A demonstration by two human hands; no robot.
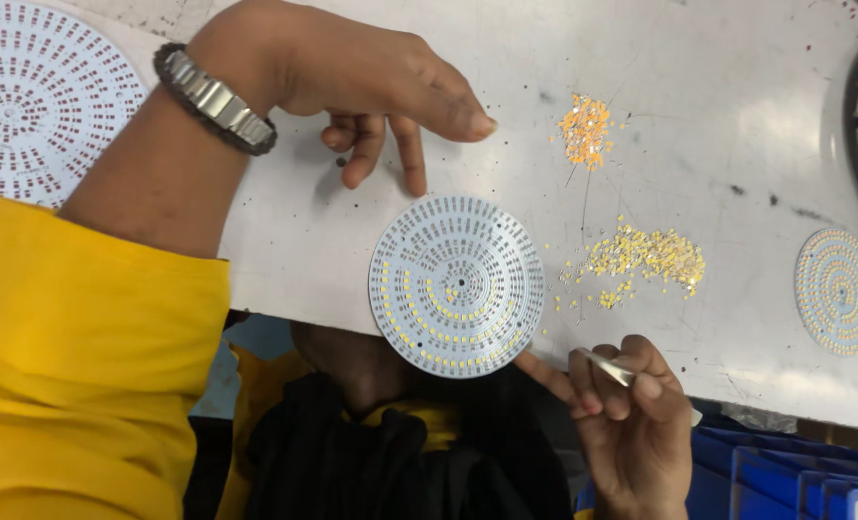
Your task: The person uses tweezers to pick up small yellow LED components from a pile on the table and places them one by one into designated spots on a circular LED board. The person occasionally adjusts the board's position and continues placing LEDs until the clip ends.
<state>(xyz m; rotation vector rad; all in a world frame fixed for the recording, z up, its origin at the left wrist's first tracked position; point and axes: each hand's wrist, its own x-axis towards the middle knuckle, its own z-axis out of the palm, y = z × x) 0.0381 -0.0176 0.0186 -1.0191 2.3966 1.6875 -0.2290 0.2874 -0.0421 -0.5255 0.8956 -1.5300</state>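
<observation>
Our left hand point(371, 82) rests curled and empty at twelve o'clock of the round circuit board point(456, 285) on the tabletop point(718, 116); our right hand point(631, 414), at five o'clock, pinches tweezers point(607, 366) between closed fingers.

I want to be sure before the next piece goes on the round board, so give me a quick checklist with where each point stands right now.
1. Round board lies flat, though its near edge overhangs the table edge: ok.
2. Left hand steadies it: not ok, a fingertip only rests on the table beside the rim.
3. Right hand grips the tweezers: ok.
4. Piece in the tweezers' tip: cannot tell.
5. Yellow pieces lie close by: ok.
</observation>
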